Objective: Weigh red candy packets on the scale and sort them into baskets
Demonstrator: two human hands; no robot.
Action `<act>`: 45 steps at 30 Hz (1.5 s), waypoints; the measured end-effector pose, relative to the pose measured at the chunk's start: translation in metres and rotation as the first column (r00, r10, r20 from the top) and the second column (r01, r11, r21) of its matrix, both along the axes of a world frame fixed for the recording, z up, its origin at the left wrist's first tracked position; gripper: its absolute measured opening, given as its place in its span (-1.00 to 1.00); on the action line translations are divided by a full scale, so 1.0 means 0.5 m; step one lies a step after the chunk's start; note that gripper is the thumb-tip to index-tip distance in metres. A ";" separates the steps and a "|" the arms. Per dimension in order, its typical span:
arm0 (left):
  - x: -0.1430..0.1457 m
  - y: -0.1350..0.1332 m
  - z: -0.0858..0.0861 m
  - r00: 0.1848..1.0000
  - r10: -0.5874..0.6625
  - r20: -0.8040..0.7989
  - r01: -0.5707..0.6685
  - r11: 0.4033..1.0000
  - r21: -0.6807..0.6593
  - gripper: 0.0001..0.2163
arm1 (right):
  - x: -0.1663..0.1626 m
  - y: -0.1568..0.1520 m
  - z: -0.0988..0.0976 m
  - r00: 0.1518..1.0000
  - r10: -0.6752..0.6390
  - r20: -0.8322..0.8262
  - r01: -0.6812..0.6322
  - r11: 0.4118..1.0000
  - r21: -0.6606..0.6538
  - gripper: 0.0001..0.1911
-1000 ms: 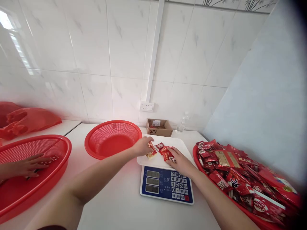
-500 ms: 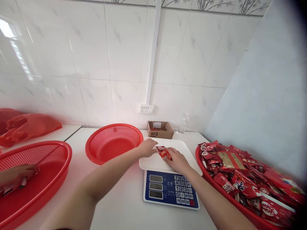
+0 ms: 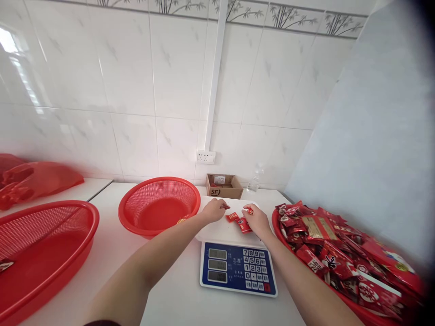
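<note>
Both my hands are above the white pan (image 3: 214,233) of a digital scale (image 3: 238,269). My left hand (image 3: 214,211) pinches a small red packet (image 3: 225,206) by the pan's back left. On the right, my right hand (image 3: 258,222) has its fingers closed on another red packet (image 3: 250,211), mostly covered by the fingers. Between the hands, a small red packet (image 3: 231,217) and a larger red packet (image 3: 243,225) lie on the pan. The larger one is close against my right hand. The digits on the scale's displays are too faint to read.
A red basin (image 3: 340,296) heaped with red packets stands right of the scale. Left of it is a red mesh basket (image 3: 136,190) with something yellow inside, partly behind my forearm. Another red basket (image 3: 84,217) stands far left. A cardboard box (image 3: 226,192) and plastic bottle (image 3: 254,179) are behind.
My hands have moved apart over the pan, and the packets between them are spread out. Another person's hand has left the far-left basket, where a packet now shows. Something yellow now shows in the middle basket.
</note>
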State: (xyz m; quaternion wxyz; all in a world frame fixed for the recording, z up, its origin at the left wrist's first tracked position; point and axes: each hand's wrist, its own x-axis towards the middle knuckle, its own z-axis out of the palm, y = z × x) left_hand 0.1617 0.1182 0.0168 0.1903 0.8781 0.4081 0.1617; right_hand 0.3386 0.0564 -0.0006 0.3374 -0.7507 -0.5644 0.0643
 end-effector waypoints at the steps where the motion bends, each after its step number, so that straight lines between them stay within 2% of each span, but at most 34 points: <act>1: 0.004 -0.003 0.001 1.000 0.005 -0.002 -0.005 1.000 0.002 -0.69 | -0.001 0.002 0.001 1.000 -0.007 -0.009 0.007 1.000 0.003 -0.76; 4: 0.023 -0.019 0.002 0.998 -0.001 -0.060 0.001 1.000 0.001 -0.75 | -0.005 0.003 0.001 1.000 -0.019 -0.015 0.020 1.000 0.009 -0.75; 7: 0.043 -0.031 0.003 0.990 -0.012 -0.139 0.013 1.000 0.007 -0.63 | -0.004 0.000 0.002 1.000 -0.024 -0.002 0.024 1.000 0.002 -0.76; 9: 0.054 -0.034 0.004 0.984 -0.012 -0.177 0.014 1.000 0.009 -0.65 | 0.002 -0.004 0.004 1.000 -0.031 0.006 0.031 1.000 -0.005 -0.77; 15: 0.056 -0.026 0.007 0.977 0.017 -0.212 -0.016 1.000 0.005 -0.70 | 0.024 -0.011 0.010 0.997 -0.074 -0.013 0.073 0.997 -0.040 -0.73; 20: 0.032 -0.025 0.007 0.987 0.028 -0.156 -0.023 0.999 0.034 -0.70 | 0.025 -0.009 0.013 0.996 -0.075 -0.041 0.072 0.995 -0.063 -0.74; 25: 0.043 -0.034 0.006 0.995 -0.044 -0.094 0.047 0.998 0.030 -0.73 | 0.021 -0.008 0.017 0.996 -0.059 -0.065 0.058 0.998 -0.021 -0.76; 28: 0.064 -0.037 0.002 0.998 -0.053 -0.032 0.052 0.998 -0.031 -0.81 | 0.025 -0.013 0.018 0.995 -0.056 -0.082 0.057 0.998 0.018 -0.78; 32: 0.079 -0.031 -0.003 0.989 0.027 0.144 0.002 0.980 -0.197 -0.73 | 0.034 -0.027 0.027 0.988 -0.072 -0.135 0.083 0.994 0.073 -0.81; 35: 0.086 -0.028 0.001 0.936 0.162 0.311 -0.022 0.913 -0.408 -0.69 | 0.037 -0.033 0.042 0.977 -0.090 -0.196 0.120 0.982 0.148 -0.74; 39: 0.108 -0.045 0.010 0.802 0.360 0.477 0.073 0.733 -0.676 -0.70 | 0.020 -0.027 0.056 0.956 -0.089 -0.279 0.158 0.959 0.235 -0.61; 42: 0.124 -0.064 0.012 0.689 0.491 0.533 0.171 0.604 -0.778 -0.70 | -0.010 -0.021 0.054 0.952 -0.028 -0.306 0.109 0.961 0.254 -0.64; 45: 0.123 -0.078 0.006 0.594 0.591 0.547 0.246 0.514 -0.822 -0.70 | -0.039 -0.020 0.047 0.948 0.058 -0.314 0.027 0.965 0.261 -0.69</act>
